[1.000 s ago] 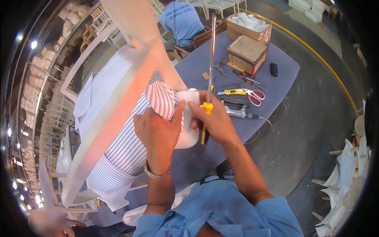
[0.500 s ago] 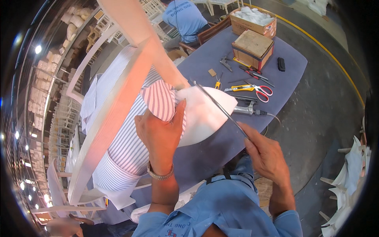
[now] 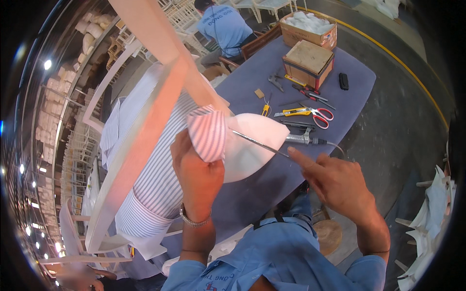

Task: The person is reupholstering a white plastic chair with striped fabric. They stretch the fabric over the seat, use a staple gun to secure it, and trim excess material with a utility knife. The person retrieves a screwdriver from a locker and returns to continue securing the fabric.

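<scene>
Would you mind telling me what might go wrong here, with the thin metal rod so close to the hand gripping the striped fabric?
The thin metal rod in the right hand points toward the left hand, so a slip might jab its fingers. The left hand only pinches the striped fabric; it may slacken or shift. Scissors and other tools lie loose on the table nearby and could be knocked.

Blue short-slv work shirt [image 3: 272,257], metal wristwatch [image 3: 193,220] on L wrist.
</scene>
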### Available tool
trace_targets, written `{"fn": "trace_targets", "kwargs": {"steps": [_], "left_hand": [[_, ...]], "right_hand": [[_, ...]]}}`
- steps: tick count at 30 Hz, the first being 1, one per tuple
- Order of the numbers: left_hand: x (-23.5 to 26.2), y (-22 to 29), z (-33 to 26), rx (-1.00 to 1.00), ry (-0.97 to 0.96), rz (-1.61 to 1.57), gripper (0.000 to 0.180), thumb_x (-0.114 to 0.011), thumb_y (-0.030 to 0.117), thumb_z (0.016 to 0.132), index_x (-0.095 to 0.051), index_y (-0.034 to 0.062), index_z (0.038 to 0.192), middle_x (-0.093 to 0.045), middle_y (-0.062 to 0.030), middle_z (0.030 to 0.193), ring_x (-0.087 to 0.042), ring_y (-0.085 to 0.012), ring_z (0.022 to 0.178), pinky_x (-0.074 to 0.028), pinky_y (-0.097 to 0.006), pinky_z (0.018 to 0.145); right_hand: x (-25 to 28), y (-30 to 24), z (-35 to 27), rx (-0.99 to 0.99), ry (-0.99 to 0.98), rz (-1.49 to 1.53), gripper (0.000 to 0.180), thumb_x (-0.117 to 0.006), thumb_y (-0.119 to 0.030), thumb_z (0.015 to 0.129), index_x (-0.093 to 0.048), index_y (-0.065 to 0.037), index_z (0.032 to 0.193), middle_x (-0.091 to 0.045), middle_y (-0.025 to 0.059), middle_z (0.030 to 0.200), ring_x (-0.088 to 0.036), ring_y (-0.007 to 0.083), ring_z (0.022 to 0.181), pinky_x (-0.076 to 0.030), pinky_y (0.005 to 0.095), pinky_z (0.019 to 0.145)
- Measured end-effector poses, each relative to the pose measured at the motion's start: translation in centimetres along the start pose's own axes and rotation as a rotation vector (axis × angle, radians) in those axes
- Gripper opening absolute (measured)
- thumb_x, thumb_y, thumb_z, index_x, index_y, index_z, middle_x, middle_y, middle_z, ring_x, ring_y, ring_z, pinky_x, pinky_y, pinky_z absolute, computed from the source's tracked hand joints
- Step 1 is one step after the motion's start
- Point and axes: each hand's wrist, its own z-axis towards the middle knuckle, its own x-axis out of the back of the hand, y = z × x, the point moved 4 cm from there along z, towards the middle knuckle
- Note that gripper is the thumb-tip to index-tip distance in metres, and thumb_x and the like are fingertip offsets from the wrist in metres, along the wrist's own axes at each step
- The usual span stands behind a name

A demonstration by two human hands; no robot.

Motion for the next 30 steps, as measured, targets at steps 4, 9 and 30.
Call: {"fn": "trace_targets", "kwargs": {"steps": [4, 9, 30], "left_hand": [[-1.6, 1.7, -0.7, -0.080, -0.080, 0.040, 0.050, -0.067, -0.003, 0.067, -0.070, -0.0015, 0.117, -0.069, -0.0157, 0.122, -0.061, -0.0358, 0.114, -0.045, -0.048, 0.097], [-2.4, 3.1, -1.1, -0.191, -0.223, 0.051, 0.061, -0.076, 0.004, 0.061, -0.067, -0.0076, 0.120, -0.066, -0.0174, 0.133, -0.057, -0.0334, 0.131, -0.041, -0.050, 0.110], [0.5, -0.9, -1.8, 0.446, 0.265, -0.552, 0.019, -0.065, 0.009, 0.103, -0.073, -0.0052, 0.112, -0.075, -0.0080, 0.099, -0.063, -0.0094, 0.089, -0.049, -0.025, 0.077]], "right_hand": [[-0.7, -0.1, 0.4, 0.115, 0.005, 0.085, 0.054, -0.070, -0.018, 0.093, -0.059, -0.020, 0.146, -0.059, 0.0052, 0.069, -0.062, 0.0250, 0.060, -0.048, 0.0394, 0.053], [-1.3, 0.0, 1.1, 0.175, 0.025, 0.145, 0.055, -0.070, -0.016, 0.092, -0.059, -0.017, 0.146, -0.058, 0.0044, 0.066, -0.061, 0.0250, 0.055, -0.047, 0.0400, 0.050], [3.3, 2.7, 1.0, 0.054, -0.007, 0.178, 0.066, -0.071, 0.000, 0.077, -0.067, -0.022, 0.140, -0.067, 0.0058, 0.070, -0.065, 0.0224, 0.059, -0.047, 0.0357, 0.054]]}}
